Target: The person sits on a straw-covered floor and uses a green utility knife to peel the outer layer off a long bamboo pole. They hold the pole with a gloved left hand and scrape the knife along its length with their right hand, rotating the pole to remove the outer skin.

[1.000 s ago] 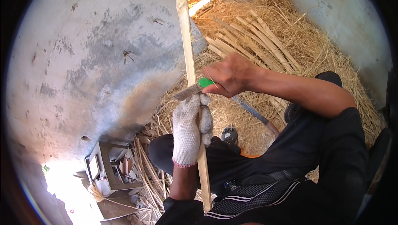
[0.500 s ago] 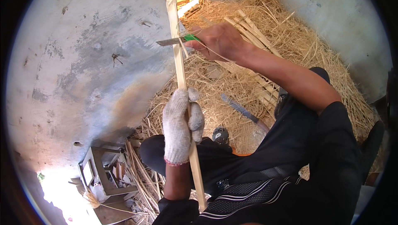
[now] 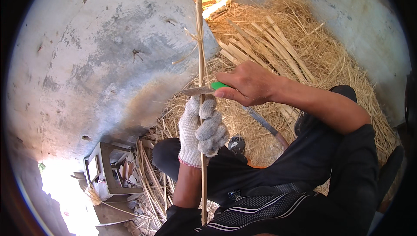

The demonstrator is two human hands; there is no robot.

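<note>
My left hand (image 3: 202, 127), in a white knitted glove, is closed around a long pale wooden strip (image 3: 200, 58) that looks like split bamboo. The strip runs from my lap up past the top of the view, its narrow edge toward me. My bare right hand (image 3: 249, 84) grips the green handle of a knife (image 3: 197, 91). Its blade lies across the strip just above the gloved fingers, pointing left. Thin curled shavings (image 3: 195, 36) cling to the strip farther up.
Straw-like shavings (image 3: 343, 66) cover the floor, with a bundle of split strips (image 3: 273, 49) on them. A larger blade with a wooden handle (image 3: 263, 121) lies near my foot. A wall (image 3: 108, 62) rises at left, above a small wooden stool-like frame (image 3: 104, 166) and more strips (image 3: 150, 179).
The knife has come down the strip toward my left hand. The strip has been turned from its broad face to its narrow edge, and a curled shaving now hangs from it higher up.
</note>
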